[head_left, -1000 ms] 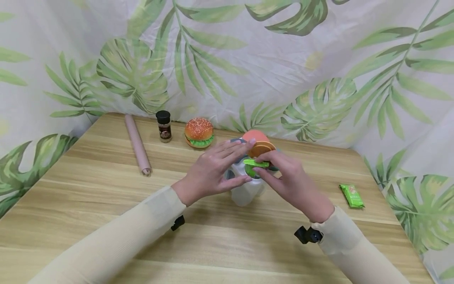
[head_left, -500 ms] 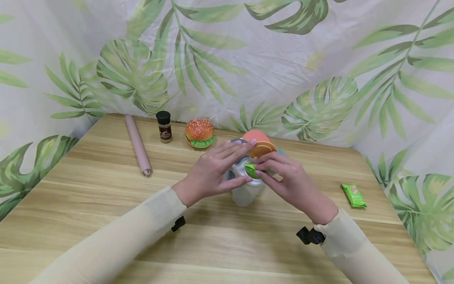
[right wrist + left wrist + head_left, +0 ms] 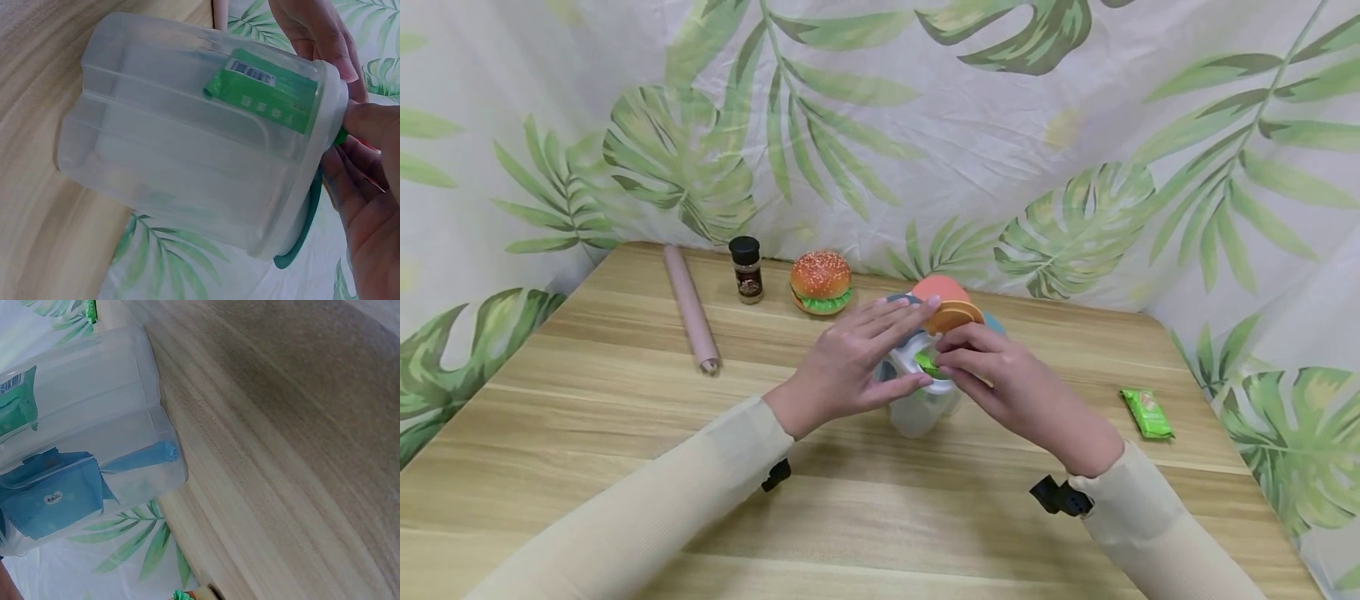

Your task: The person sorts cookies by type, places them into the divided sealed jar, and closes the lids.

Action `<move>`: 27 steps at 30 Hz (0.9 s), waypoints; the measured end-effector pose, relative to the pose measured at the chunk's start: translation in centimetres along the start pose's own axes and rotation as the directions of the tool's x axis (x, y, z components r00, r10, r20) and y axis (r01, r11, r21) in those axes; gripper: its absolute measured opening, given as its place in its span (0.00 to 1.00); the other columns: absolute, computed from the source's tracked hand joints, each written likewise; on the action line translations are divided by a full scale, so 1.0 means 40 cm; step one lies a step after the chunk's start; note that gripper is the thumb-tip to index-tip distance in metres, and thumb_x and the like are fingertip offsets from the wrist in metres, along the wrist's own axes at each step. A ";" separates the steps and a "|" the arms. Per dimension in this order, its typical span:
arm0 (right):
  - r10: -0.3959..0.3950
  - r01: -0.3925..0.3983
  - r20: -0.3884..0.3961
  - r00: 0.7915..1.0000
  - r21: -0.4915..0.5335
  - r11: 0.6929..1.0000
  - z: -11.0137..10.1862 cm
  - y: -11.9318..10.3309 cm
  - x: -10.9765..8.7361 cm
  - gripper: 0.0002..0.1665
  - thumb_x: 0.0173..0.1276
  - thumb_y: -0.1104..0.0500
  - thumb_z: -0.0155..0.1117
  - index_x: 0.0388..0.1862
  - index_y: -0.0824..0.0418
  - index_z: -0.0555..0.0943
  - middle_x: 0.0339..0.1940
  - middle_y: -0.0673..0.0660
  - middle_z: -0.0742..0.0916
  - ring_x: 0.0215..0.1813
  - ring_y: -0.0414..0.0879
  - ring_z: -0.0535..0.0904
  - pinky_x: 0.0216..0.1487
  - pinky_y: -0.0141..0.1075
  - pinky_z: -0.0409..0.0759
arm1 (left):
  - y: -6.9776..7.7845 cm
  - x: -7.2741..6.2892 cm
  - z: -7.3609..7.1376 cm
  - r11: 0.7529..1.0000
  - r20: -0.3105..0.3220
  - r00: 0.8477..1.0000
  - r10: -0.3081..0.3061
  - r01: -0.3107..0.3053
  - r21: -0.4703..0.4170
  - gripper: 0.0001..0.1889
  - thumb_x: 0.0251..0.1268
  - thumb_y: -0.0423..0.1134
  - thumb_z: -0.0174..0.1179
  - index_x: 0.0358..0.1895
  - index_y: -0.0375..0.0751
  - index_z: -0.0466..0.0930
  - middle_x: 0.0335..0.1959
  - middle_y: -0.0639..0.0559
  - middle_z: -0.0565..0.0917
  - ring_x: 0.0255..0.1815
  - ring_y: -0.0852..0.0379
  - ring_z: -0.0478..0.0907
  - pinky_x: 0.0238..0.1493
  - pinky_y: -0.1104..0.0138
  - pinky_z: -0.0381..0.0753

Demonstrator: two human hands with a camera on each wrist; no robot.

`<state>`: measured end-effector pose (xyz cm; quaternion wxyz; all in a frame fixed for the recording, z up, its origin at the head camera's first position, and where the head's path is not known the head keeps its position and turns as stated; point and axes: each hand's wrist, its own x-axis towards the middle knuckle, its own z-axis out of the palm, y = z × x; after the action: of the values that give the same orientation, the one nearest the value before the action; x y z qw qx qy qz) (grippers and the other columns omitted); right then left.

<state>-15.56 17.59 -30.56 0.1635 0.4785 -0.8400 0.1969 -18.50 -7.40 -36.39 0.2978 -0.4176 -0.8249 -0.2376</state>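
Observation:
A translucent plastic canister [image 3: 913, 415] with several compartments and coloured flip lids stands upright on the table. My left hand [image 3: 853, 354] rests across its top, fingers straight and thumb spread. My right hand [image 3: 1026, 387] pinches the upper end of a green packet [image 3: 929, 365] at an opening in the white top. In the right wrist view most of that green packet [image 3: 269, 90] hangs inside the compartment. The left wrist view shows a blue packet [image 3: 56, 497] in another compartment. An orange lid [image 3: 957, 313] and a coral lid [image 3: 942, 288] stand raised behind the fingers.
Another green packet [image 3: 1147, 414] lies to the right on the wooden table [image 3: 880, 533]. Along the back left are a pinkish rolled sheet [image 3: 691, 308], a black-capped seasoning jar [image 3: 747, 271] and a toy hamburger [image 3: 821, 283]. A leaf-patterned cloth [image 3: 880, 125] hangs behind.
The green packet has gone from lying across the opening down into it, with only a small part showing above. My right hand turned slightly with it; my left hand stayed put.

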 end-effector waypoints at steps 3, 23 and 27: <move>0.023 -0.023 0.039 0.999 0.001 1.000 -0.003 -0.002 0.001 0.09 0.69 0.69 0.72 0.46 0.63 0.90 0.54 0.56 0.86 0.54 0.48 0.85 0.52 0.38 0.89 | 0.002 -0.001 -0.001 1.000 0.003 1.000 0.000 0.000 0.003 0.39 0.74 0.65 0.59 0.81 0.48 0.66 0.74 0.50 0.79 0.77 0.50 0.75 0.80 0.53 0.71; 0.190 -0.070 -0.398 0.897 0.297 0.952 -0.022 0.066 -0.094 0.09 0.72 0.76 0.62 0.44 0.72 0.88 0.42 0.60 0.91 0.47 0.34 0.88 0.52 0.21 0.84 | 0.002 0.003 0.009 1.000 -0.038 0.999 0.015 -0.015 0.010 0.39 0.77 0.70 0.48 0.80 0.49 0.67 0.70 0.49 0.83 0.75 0.49 0.77 0.79 0.55 0.72; 0.324 -0.222 -0.407 0.854 0.279 0.934 -0.042 0.107 -0.145 0.11 0.72 0.78 0.61 0.45 0.71 0.88 0.41 0.54 0.90 0.44 0.30 0.86 0.51 0.19 0.83 | 0.000 0.000 0.007 1.000 -0.040 0.999 0.008 -0.008 0.000 0.39 0.76 0.68 0.53 0.80 0.48 0.68 0.71 0.50 0.82 0.75 0.50 0.76 0.79 0.54 0.72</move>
<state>-16.30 24.67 -32.53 0.2675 0.3109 -0.8121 0.4151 -18.57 -7.22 -36.61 0.3153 -0.4160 -0.8171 -0.2448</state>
